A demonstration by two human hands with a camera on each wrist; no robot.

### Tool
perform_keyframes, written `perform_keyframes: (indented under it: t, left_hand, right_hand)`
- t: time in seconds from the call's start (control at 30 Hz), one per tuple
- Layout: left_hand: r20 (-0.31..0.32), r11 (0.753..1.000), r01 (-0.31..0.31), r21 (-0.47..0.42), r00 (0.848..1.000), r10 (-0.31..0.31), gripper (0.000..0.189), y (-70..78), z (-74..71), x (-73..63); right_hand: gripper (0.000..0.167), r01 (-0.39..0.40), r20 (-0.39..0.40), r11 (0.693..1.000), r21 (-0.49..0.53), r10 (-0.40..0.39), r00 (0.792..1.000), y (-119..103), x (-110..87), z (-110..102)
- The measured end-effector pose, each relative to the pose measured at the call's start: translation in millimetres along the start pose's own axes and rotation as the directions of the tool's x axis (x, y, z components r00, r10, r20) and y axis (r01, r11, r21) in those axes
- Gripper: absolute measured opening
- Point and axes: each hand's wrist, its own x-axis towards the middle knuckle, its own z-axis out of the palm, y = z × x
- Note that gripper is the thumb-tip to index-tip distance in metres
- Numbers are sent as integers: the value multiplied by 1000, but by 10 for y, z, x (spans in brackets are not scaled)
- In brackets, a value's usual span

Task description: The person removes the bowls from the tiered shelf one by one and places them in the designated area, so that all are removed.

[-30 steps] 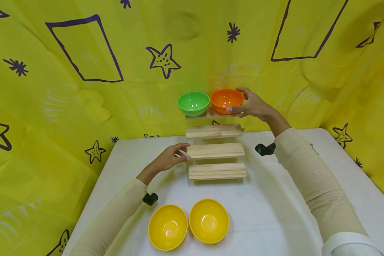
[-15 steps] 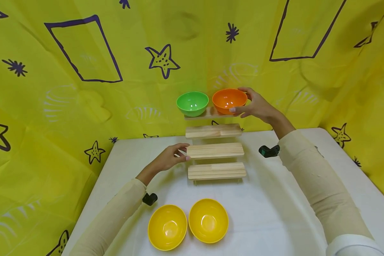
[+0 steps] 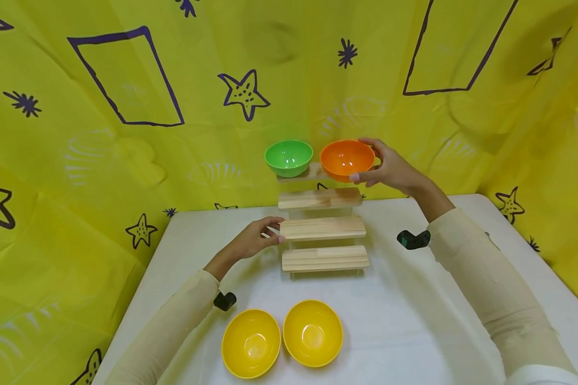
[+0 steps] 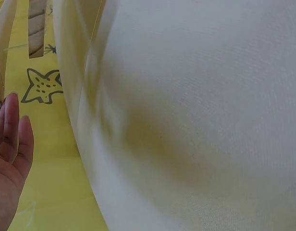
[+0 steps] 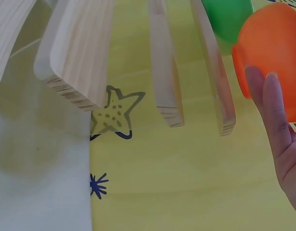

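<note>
My right hand (image 3: 392, 168) grips an orange bowl (image 3: 347, 158) by its right side, thumb in front and fingers behind. In the right wrist view a gap shows between the bowl's base and the top plank of a wooden step shelf (image 3: 322, 228). Left of it on that top plank sits a green bowl (image 3: 289, 159). My left hand (image 3: 252, 238) holds the left end of the second plank from the bottom, thumb at its front corner and fingers at its back corner. In the left wrist view only part of that hand (image 4: 11, 159) shows.
Two yellow bowls (image 3: 251, 344) stand side by side on the white table (image 3: 404, 321), in front of the shelf. A yellow patterned cloth (image 3: 197, 149) hangs behind and at both sides. The three lower planks bear nothing.
My right hand has moved the orange bowl a little to the right and toward me, off the top plank and away from the green bowl. My left hand stays at the shelf.
</note>
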Motion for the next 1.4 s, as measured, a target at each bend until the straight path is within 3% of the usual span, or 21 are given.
perform_keyframes:
  t: [0.43,1.4]
  left_hand:
    - [-1,1000,-14,-10,1000,14,58,7,-5,-16]
    - [7,1000,-19,-16,1000,19,59,3,-22,10]
  right_hand:
    - [90,61,8,998,23,-61,998,61,-257,26]
    - [90,89,32,994,70,-91,995,230,-684,93]
